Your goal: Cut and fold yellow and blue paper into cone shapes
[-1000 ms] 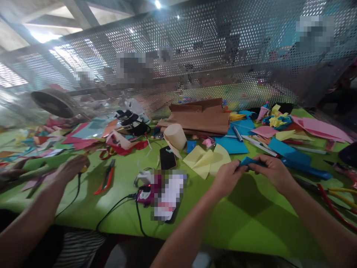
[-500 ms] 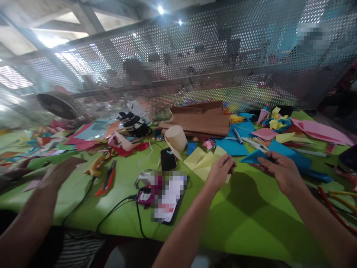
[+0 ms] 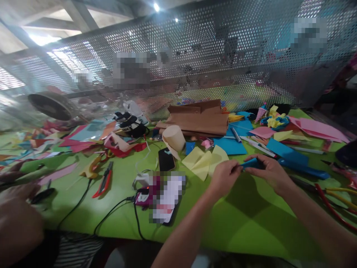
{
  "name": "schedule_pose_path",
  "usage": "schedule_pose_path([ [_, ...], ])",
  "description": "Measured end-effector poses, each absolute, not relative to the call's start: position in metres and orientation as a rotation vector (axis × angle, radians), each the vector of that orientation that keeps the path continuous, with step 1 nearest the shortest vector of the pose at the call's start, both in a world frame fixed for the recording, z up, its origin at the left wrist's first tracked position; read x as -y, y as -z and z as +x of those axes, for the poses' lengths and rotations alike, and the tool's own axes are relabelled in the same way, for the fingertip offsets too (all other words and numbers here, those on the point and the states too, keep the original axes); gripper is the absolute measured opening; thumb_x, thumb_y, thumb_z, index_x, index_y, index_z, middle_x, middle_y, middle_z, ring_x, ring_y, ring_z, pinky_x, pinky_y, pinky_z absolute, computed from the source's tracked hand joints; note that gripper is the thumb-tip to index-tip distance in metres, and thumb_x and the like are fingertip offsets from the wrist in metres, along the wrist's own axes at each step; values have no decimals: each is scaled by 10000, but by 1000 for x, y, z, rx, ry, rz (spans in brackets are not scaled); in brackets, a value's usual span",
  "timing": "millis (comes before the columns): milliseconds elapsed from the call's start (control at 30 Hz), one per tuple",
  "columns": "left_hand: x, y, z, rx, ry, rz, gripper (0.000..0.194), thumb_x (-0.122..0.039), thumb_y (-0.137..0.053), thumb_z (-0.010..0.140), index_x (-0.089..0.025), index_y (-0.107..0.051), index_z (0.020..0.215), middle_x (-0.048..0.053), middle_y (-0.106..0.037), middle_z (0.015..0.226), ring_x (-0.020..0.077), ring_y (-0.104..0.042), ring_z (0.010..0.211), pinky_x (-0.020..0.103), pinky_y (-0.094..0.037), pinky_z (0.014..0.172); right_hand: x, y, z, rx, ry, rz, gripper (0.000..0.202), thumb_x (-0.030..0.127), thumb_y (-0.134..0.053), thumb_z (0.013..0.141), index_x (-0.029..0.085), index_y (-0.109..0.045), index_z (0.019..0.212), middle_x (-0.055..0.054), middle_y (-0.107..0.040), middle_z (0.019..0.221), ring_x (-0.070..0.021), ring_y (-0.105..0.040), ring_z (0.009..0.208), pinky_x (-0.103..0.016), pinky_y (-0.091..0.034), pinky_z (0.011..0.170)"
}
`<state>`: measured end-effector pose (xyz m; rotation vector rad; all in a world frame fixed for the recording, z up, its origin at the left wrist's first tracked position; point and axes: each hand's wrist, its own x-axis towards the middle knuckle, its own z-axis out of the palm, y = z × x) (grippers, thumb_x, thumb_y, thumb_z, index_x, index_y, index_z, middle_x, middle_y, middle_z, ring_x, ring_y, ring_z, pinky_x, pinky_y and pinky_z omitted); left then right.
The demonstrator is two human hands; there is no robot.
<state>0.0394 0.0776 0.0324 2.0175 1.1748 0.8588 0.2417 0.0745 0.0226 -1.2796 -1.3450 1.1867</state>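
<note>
Between my two hands is a small folded piece of blue paper (image 3: 250, 163), held above the green table. My left hand (image 3: 226, 175) pinches its left tip with closed fingers. On the other side, my right hand (image 3: 267, 169) grips the paper between thumb and fingers. Just behind my left hand lie creased pale yellow paper pieces (image 3: 198, 163). A flat blue sheet (image 3: 230, 146) with a pen (image 3: 236, 134) by it is farther back. More blue paper (image 3: 288, 152) rests beyond my right hand.
Left of my arms are a phone (image 3: 169, 199), a purple power strip (image 3: 146, 197), a red cutter knife (image 3: 104, 180) and a yellow glue gun (image 3: 90, 167) with its cord. Another person's hand (image 3: 19, 208) is at far left. Red-handled pliers (image 3: 329, 208) lie at right.
My left hand has moved right and now meets the blue paper, which was in my right hand alone. The other person's arm at left has drawn back toward the table's near edge.
</note>
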Motion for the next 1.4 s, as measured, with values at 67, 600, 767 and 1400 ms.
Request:
schedule_pose_path([
  [67,-77,-31,40,-1152,-824,2094,254,-198,-570,924,-192,-487,684,-4,-522,689,154,-480,702,275,-273,640,-74,-22,241,1377,-1197,-1297,390,484,-933,613,237,-776,871,0,-725,785,-190,-610,750,-315,-456,687],
  [600,-77,-33,39,-1100,-859,1837,327,-349,-578,950,-187,-516,672,-30,-504,620,123,-458,621,267,-273,605,-88,-25,260,1031,-1085,-1314,375,534,-936,585,247,-755,744,-2,-711,732,-171,-603,680,-304,-481,628],
  [767,-82,-33,32,-1175,-994,1629,328,-417,-552,958,-188,-555,723,-33,-527,624,115,-449,595,253,-308,589,-94,-35,274,923,-921,-1212,386,586,-902,614,268,-748,769,11,-671,739,-156,-569,693,-285,-476,630],
  [1400,-94,-26,26,-1115,-1091,1521,344,-468,-469,1015,-186,-597,866,-1,-604,741,135,-559,723,251,-419,700,-80,-41,259,925,-1336,-1246,428,502,-972,541,230,-660,650,18,-669,683,-194,-703,732,-372,-614,804],
])
